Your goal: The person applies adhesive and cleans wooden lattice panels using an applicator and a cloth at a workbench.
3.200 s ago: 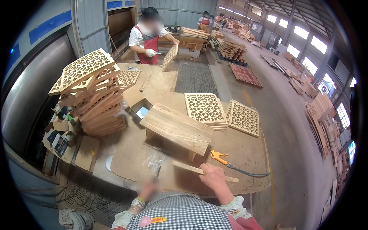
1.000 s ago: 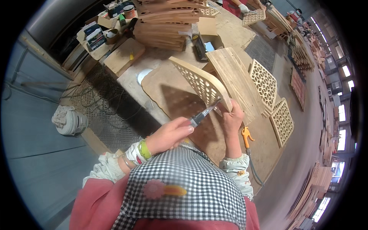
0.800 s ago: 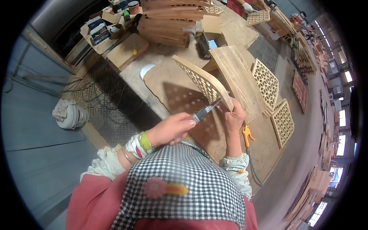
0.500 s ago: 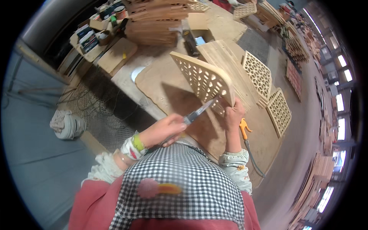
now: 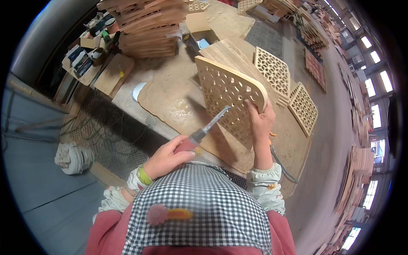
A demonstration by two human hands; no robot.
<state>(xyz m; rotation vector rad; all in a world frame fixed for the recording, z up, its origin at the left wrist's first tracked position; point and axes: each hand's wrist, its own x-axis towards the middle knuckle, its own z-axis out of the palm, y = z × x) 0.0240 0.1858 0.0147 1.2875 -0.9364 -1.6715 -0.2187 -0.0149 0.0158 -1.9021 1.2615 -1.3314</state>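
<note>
My left hand (image 5: 165, 160) is closed around the red handle of a slim hand tool (image 5: 197, 137). The tool has a dark collar and a narrow grey metal blade, whose tip lies over the pierced face of a pale wooden lattice panel (image 5: 216, 87). Whether the tip touches the wood I cannot tell. My right hand (image 5: 262, 124) grips that panel by its right edge, thumb on the near face and the other fingers mostly hidden behind. The panel stands tilted up above the workbench (image 5: 165, 95). Behind my right wrist, an orange-handled air blow gun (image 5: 272, 134) is mostly hidden.
Two more lattice panels (image 5: 272, 70) (image 5: 303, 108) lie at the right, beside plain boards (image 5: 231, 55). Stacked wooden pieces (image 5: 146, 36) and an open cardboard box (image 5: 199, 32) stand at the back. A hose (image 5: 287, 172) runs along the right. A bucket (image 5: 78, 159) is on the left floor.
The panel has turned so its pierced face shows more toward me. My left hand has moved left and down, with the tool's red handle now showing. My right thumb has come onto the near face.
</note>
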